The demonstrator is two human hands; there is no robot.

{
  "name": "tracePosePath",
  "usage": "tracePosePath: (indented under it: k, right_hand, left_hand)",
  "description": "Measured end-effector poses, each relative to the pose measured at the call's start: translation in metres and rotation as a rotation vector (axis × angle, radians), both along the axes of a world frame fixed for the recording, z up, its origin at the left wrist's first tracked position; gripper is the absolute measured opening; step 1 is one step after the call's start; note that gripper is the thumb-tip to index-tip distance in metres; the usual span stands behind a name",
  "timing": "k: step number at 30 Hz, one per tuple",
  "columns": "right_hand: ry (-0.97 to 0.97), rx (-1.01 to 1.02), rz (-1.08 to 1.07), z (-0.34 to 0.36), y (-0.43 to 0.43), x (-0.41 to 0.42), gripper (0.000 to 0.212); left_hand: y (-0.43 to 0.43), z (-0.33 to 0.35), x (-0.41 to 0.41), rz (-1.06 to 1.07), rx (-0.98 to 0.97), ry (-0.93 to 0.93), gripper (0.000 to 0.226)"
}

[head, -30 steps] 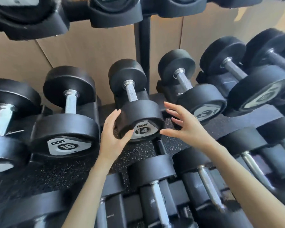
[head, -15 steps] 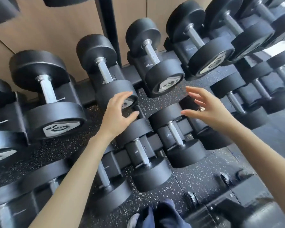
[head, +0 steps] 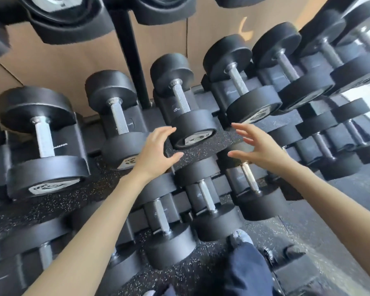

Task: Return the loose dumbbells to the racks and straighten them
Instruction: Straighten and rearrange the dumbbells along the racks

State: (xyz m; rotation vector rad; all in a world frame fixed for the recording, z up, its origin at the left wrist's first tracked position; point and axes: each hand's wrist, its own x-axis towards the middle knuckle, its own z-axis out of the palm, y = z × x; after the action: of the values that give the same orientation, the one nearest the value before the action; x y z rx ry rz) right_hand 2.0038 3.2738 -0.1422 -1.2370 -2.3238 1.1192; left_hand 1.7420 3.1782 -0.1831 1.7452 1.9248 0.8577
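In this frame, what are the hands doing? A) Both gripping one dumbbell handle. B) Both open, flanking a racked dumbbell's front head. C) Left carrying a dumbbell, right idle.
B: the left hand and right hand are spread open on either side of the racked dumbbell, holding nothing.

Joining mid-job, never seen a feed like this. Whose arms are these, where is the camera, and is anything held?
No machine here: these are a person's bare arms, seen from one wide-angle camera worn on the head, looking down. Ahead stands a tiered rack with black dumbbells in cradles. The left hand and right hand are open, fingers spread, either side of the front end of one middle-row dumbbell. Neither holds anything; whether the left one touches it is unclear. Further dumbbells lie on the lower row. The dark trouser leg is presumably the person's own.
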Motion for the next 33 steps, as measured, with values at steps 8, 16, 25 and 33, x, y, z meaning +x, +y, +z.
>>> tracePosePath:
  k: [8,16,25,33]
  right_hand:
    - [-0.009,-0.045,0.238,-0.054,0.093,-0.015,0.078]
    - [0.269,-0.125,0.2,-0.148,0.132,-0.041,0.092]
    - [0.486,-0.098,0.302,-0.195,0.147,-0.077,0.1]
    - [0.462,0.083,0.379,-0.196,0.158,-0.079,0.094]
  left_hand:
    - [0.071,-0.031,0.035,0.204,-0.087,0.064,0.087]
    - [0.096,-0.071,0.036,0.251,0.193,0.03,0.09]
    - [0.113,-0.098,0.038,0.286,0.473,-0.001,0.083]
    - [0.121,-0.104,0.039,0.311,0.577,-0.02,0.081]
